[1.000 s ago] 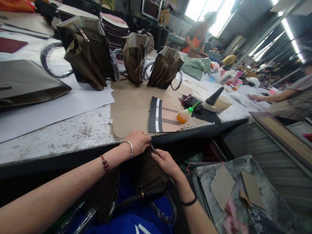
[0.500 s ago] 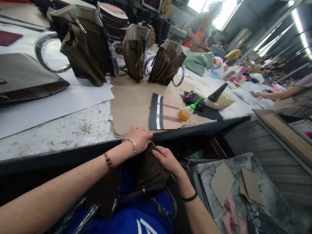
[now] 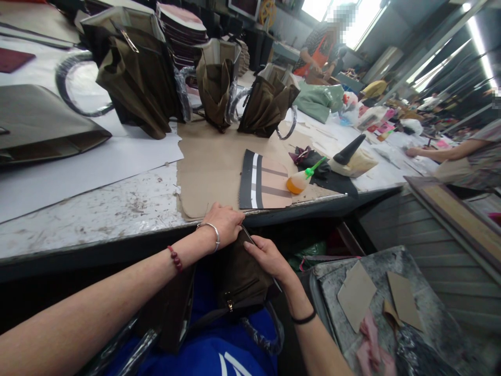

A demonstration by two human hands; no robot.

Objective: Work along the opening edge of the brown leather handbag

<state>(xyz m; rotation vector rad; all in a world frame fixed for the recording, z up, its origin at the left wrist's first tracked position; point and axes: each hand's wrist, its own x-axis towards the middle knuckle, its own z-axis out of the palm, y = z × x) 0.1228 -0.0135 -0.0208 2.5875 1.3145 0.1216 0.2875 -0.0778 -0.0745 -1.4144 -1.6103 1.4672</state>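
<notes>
Bag in both hands; bottle holds orange liquid.

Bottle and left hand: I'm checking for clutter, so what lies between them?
In the head view, the striped panel lies between the left hand and the bottle.

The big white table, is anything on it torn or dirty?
Yes. The long white-topped worktable has dark scuffs near its front edge, and the large, flat, white paper-like sheet has a ragged right side, odd beside its straighter front edge.
</notes>
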